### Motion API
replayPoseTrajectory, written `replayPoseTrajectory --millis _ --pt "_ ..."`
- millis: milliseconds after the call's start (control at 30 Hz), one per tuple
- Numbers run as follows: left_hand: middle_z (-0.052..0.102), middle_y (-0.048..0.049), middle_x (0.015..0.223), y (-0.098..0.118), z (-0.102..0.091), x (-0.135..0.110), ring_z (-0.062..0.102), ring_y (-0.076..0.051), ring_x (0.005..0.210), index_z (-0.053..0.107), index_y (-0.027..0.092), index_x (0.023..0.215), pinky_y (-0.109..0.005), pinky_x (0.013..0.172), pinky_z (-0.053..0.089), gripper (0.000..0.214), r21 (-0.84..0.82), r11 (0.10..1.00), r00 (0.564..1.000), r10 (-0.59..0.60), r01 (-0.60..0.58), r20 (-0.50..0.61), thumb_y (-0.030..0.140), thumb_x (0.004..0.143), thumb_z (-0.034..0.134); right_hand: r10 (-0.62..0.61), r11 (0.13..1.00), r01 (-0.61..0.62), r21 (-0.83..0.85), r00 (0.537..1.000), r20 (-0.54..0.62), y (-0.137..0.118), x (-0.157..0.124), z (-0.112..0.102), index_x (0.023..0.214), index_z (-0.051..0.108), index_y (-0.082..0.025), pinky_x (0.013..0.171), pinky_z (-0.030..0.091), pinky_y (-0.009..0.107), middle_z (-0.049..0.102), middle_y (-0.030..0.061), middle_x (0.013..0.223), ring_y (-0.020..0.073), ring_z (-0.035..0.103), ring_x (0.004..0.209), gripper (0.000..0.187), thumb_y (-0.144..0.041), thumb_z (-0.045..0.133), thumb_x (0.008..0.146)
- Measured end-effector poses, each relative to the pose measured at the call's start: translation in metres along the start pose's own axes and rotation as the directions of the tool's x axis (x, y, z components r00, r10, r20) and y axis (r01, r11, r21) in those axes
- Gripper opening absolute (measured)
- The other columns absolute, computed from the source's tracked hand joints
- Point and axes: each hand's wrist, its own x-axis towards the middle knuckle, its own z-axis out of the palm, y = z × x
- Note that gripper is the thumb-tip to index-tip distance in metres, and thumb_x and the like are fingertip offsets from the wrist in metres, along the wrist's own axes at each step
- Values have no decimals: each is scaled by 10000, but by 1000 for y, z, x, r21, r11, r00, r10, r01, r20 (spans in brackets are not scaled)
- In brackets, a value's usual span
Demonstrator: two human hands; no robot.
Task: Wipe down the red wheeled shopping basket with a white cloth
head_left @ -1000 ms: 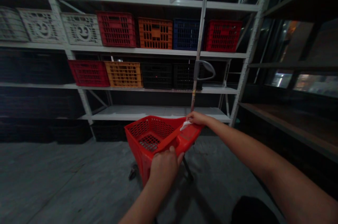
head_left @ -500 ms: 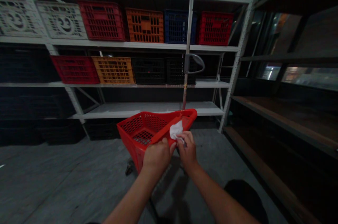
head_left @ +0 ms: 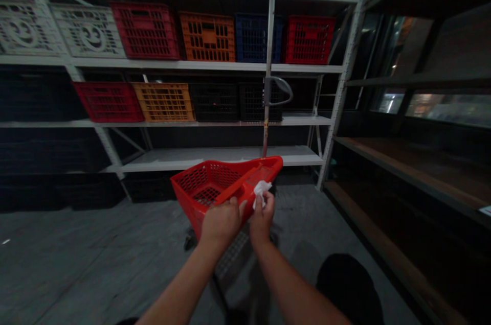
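A small red plastic shopping cart (head_left: 184, 203) with latticed sides stands in front of me, angled to the right. My left hand (head_left: 221, 222) is closed over the near edge of its red handle section. Pinched in the fingers of my right hand (head_left: 262, 218) is a crumpled white tissue (head_left: 262, 188), which lies against the outer edge of the handle section. Beside it, the flat red panel (head_left: 256, 176) of the handle is uncovered. My left palm and the underside of its grip are hidden.
A white metal rack (head_left: 215, 66) with red, orange, blue, black and white crates spans the back. A pole (head_left: 269, 33) with a grey loop handle (head_left: 282, 91) rises behind the cart. Brown shelves (head_left: 414, 161) line the right side. Grey floor (head_left: 95, 258) lies around the cart.
My right hand has drawn the tissue off the handle's flat panel toward its outer edge, and the tissue is more bunched. My left hand has slid slightly left along the edge.
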Motion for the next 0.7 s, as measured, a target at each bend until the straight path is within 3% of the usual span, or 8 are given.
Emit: replayPoseTrajectory --millis 67,200,267,333,433,500,600,700 --pt "648 -137 720 -2 -2 -2 632 -261 690 571 124 924 -348 600 449 488 10 1000 1000 -3 3 15 407 862 178 27 1000 -28 -6 995 -98 2 39 -2 943 450 -158 756 401 273 546 59 896 154 520 806 259 -366 371 810" --pt "648 -137 707 -6 -5 -4 631 -247 692 574 132 902 -340 614 441 493 26 1000 1000 -6 5 20 407 865 165 61 994 -69 -89 994 -93 4 106 -9 956 465 -137 766 407 263 552 108 944 166 527 835 268 -331 372 797" --pt "648 -137 695 -8 -4 -5 629 -247 684 577 133 888 -338 604 438 497 33 999 1000 -3 2 6 407 866 162 47 991 -54 -123 997 -63 3 106 -11 962 475 -131 771 408 269 555 116 954 174 530 849 277 -328 366 800" --pt "648 -132 681 -11 -2 -4 628 -247 675 581 136 876 -332 592 435 497 41 999 1000 -3 3 -8 404 866 162 3 990 -6 -141 1000 -21 3 84 -11 968 485 -132 782 405 279 560 114 956 179 529 870 283 -333 365 807" --pt "656 -121 704 -19 1 -5 626 -241 668 582 150 861 -321 579 433 485 46 999 999 18 -16 -32 400 867 166 -127 977 140 -160 988 89 -1 43 -10 934 518 -144 795 398 276 555 97 935 172 522 881 247 -313 385 813" --pt "660 -114 722 -25 2 -6 624 -232 657 583 158 849 -312 571 431 483 48 998 999 30 -29 -33 403 867 167 -227 951 254 -177 961 156 -5 35 -10 895 545 -153 797 393 265 545 79 906 163 518 872 216 -286 396 814" --pt "662 -107 734 -35 1 -8 622 -225 655 588 163 845 -303 565 428 492 53 998 999 34 -33 -16 412 865 164 -322 895 369 -249 923 211 -12 68 -14 852 584 -153 803 388 259 538 68 882 161 516 855 203 -254 415 802" --pt "666 -101 773 -42 -1 -10 622 -229 675 590 169 862 -302 565 426 502 42 998 999 38 -37 -19 421 864 155 -313 839 388 -381 918 244 -14 121 -19 811 608 -133 789 395 267 543 79 859 171 517 817 197 -215 433 773"
